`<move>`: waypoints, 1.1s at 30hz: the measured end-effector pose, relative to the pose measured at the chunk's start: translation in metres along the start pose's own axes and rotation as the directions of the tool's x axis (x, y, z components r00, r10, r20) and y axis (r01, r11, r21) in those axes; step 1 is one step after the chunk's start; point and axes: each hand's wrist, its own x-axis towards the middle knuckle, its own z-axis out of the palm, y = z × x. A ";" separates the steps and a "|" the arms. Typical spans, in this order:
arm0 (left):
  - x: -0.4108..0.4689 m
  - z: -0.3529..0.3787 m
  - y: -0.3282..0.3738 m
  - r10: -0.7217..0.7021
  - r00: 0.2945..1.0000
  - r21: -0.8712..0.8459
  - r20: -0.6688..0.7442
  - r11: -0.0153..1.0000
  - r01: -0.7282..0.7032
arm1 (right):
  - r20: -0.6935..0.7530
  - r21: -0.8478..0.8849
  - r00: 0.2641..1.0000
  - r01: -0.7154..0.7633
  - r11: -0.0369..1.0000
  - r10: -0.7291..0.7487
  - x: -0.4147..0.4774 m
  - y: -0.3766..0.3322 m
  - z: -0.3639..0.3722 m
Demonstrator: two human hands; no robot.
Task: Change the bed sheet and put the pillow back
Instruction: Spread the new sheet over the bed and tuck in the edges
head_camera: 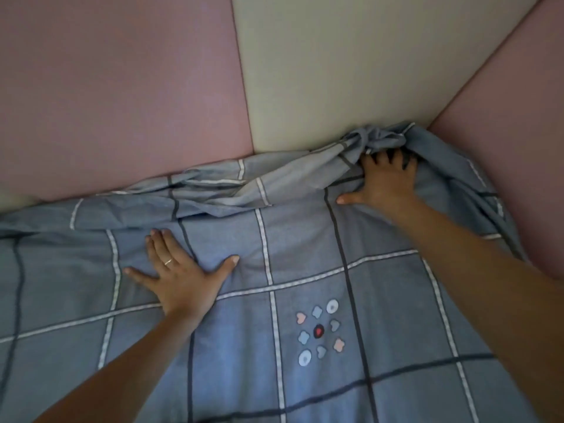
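A blue checked bed sheet [299, 239] with white and dark lines and a small flower print covers the bed. It lies bunched in folds along the padded wall and in the far right corner. My left hand [180, 276] presses flat on the sheet with its fingers spread; a ring shows on one finger. My right hand [384, 181] reaches into the corner, thumb out to the left, its fingertips sunk into the bunched cloth there. No pillow is in sight.
Padded wall panels close in the bed: a pink panel [122, 87] at the back left, a cream panel [351, 71] at the back middle, and another pink panel [512, 148] on the right side.
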 end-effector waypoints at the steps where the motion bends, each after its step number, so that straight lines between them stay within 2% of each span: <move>1: -0.001 -0.003 0.001 -0.011 1.000 0.016 0.000 1.000 0.011 | -0.038 0.010 0.999 -0.032 0.999 0.032 -0.013 -0.006 0.002; 3: -0.006 -0.013 0.000 -0.020 0.999 0.033 0.027 0.999 0.019 | -0.101 0.029 0.991 -0.082 0.996 0.085 -0.049 -0.020 0.009; 4: -0.010 -0.019 0.000 0.003 0.999 0.028 0.052 1.000 -0.004 | -0.077 0.035 0.994 -0.079 0.996 0.081 -0.070 -0.027 0.014; 7: -0.035 -0.042 -0.004 0.193 0.973 -0.041 0.127 0.981 -0.189 | 0.151 0.064 0.988 -0.005 0.998 -0.005 -0.141 -0.035 0.021; 9: -0.054 -0.053 0.000 0.353 0.917 -0.112 0.189 0.935 -0.337 | 0.220 0.089 0.975 -0.008 0.996 -0.012 -0.176 -0.020 0.017; 13: -0.054 -0.069 0.033 0.524 0.783 -0.093 0.335 0.845 -0.526 | 0.203 0.100 0.979 -0.037 0.994 0.016 -0.177 0.028 -0.016; 15: -0.039 -0.070 0.055 0.532 0.776 -0.136 0.340 0.844 -0.519 | 0.155 0.274 0.987 -0.077 0.959 0.035 -0.156 0.047 -0.031; 18: -0.014 -0.060 0.085 0.514 0.781 -0.198 0.353 0.858 -0.475 | -0.017 0.477 0.990 -0.117 0.871 0.143 -0.125 0.062 -0.042; 21: 0.012 -0.051 0.110 0.520 0.813 -0.273 0.262 0.848 -0.454 | -0.111 0.610 0.948 -0.171 0.773 0.297 -0.085 0.074 -0.038; 23: 0.029 -0.051 0.125 0.534 0.838 -0.362 0.116 0.808 -0.465 | -0.096 0.666 0.931 -0.204 0.717 0.353 -0.055 0.082 -0.035; 25: 0.042 -0.053 0.137 0.544 0.839 -0.393 -0.027 0.766 -0.509 | -0.056 0.706 0.927 -0.226 0.671 0.371 -0.028 0.082 -0.034; 28: 0.058 -0.055 0.143 0.538 0.837 -0.330 -0.099 0.776 -0.538 | 0.006 0.752 0.941 -0.227 0.619 0.338 0.002 0.075 -0.038; 31: 0.072 -0.054 0.145 0.536 0.838 -0.285 -0.101 0.792 -0.540 | 0.125 0.731 0.956 -0.269 0.627 0.265 0.015 0.064 -0.044; 33: 0.080 -0.053 0.147 0.564 0.817 -0.315 -0.119 0.759 -0.570 | 0.123 0.657 0.962 -0.262 0.707 0.243 0.021 0.059 -0.043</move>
